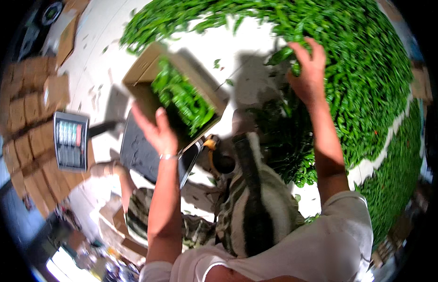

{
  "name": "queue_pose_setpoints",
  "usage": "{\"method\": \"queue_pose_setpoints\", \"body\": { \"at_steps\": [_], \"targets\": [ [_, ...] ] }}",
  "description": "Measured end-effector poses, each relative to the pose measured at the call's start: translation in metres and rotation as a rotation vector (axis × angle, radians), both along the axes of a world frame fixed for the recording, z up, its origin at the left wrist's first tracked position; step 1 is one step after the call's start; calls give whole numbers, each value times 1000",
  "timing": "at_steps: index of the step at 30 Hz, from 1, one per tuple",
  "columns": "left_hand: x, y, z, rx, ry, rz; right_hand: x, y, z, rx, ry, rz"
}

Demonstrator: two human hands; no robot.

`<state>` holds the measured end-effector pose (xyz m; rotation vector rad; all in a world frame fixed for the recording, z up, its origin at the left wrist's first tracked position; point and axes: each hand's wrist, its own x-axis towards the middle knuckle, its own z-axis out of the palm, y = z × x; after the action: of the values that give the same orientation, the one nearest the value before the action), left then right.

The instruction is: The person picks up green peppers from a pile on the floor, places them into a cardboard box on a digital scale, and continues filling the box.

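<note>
A cardboard box (141, 67) stands tilted in view on the black platform of a scale (138, 151), with long green chili peppers (183, 98) lying along its right side. My left hand (157, 132) is at the near left wall of the box, fingers spread; whether it grips the wall is unclear. To the right, at the edge of a wide heap of green peppers (349, 81), my right hand (307, 67) has its fingers curled around a few green peppers (280, 56). The scale's display panel (70, 141) faces up left of the platform.
Closed cardboard boxes (32, 116) are stacked at the far left. More peppers (392, 179) cover the floor at the right. A yellow and black tape dispenser (213, 151) appears beside the platform. Cardboard (113, 215) lies at the lower left, and scattered leaves dot the pale floor.
</note>
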<state>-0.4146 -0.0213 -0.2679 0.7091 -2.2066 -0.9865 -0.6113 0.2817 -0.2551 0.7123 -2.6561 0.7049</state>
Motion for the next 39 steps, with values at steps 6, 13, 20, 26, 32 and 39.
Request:
{"method": "queue_pose_setpoints", "body": {
  "at_steps": [6,13,20,26,32,39],
  "targets": [
    [13,-13,-8,166,172,37,64,-110,115,-465,-17,591],
    [26,-12,-8,678,471,226,89,-213,61,-770,-146,993],
    [51,-24,3,854,215,387,85,-173,24,-510,-263,700],
    [29,-49,0,826,-258,80,55,-118,-28,-521,-449,238],
    [24,-74,-29,380,-719,-46,-3,-87,-141,37,-534,64],
    [35,-79,-6,598,-807,8,19,-115,-201,644,-284,267]
  ]
}}
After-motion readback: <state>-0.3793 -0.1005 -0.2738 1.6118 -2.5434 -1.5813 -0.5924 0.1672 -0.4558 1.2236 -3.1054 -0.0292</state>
